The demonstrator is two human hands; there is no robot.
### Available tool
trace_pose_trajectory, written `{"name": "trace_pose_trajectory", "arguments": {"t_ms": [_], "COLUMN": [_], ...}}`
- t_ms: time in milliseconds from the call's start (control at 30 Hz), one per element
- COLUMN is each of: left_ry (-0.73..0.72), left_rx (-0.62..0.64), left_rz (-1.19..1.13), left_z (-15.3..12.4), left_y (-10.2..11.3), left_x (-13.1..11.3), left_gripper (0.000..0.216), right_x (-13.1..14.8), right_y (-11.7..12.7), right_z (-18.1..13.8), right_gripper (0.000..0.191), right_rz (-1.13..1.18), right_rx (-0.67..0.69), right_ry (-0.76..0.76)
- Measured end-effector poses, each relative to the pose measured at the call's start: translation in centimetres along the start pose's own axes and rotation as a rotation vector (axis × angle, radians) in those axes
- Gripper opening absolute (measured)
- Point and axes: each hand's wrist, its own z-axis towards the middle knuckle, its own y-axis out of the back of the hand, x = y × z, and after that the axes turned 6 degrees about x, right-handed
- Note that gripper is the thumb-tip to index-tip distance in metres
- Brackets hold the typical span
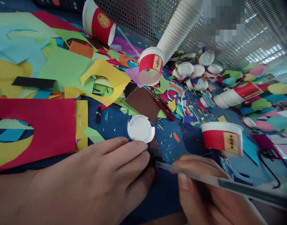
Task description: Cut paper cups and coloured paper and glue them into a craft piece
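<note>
My left hand is closed, its curled fingers pressed together at the edge of a small black piece, partly hidden. Just beyond the fingertips lies a white round paper disc with torn-looking edges. Between the fingers of my right hand is a slim pen-like stick, clear at one end and dark farther along. Its clear end points at the black piece; whether they touch I cannot tell. A red-handled cutter or scissors rests beyond the disc, beside a brown paper sheet.
Red-and-white paper cups stand or lie about, one cup near my right hand. A white cup stack leans at the back. Cut paper covers the left. Cup bottoms sit by a perforated metal panel.
</note>
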Motion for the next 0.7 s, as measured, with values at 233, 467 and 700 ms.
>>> {"name": "trace_pose_trajectory", "arguments": {"t_ms": [233, 467, 700], "left_ry": [0.002, -0.014, -0.021], "left_rx": [-0.013, -0.005, -0.004], "left_rz": [-0.003, -0.012, 0.002], "left_z": [0.01, 0.02, -0.01], "left_y": [0.06, -0.04, 0.05], "left_x": [-0.1, -0.06, -0.12], "left_gripper": [0.031, 0.031, 0.032], "right_x": [0.24, -0.36, 0.52], "right_y": [0.17, 0.09, -0.16], "right_z": [0.02, 0.5, 0.01], "right_gripper": [0.021, 0.023, 0.019], "right_rz": [-0.026, -0.034, -0.006], "right_rx": [0.017, 0.071, -0.014], "right_ry": [0.019, 0.151, -0.031]}}
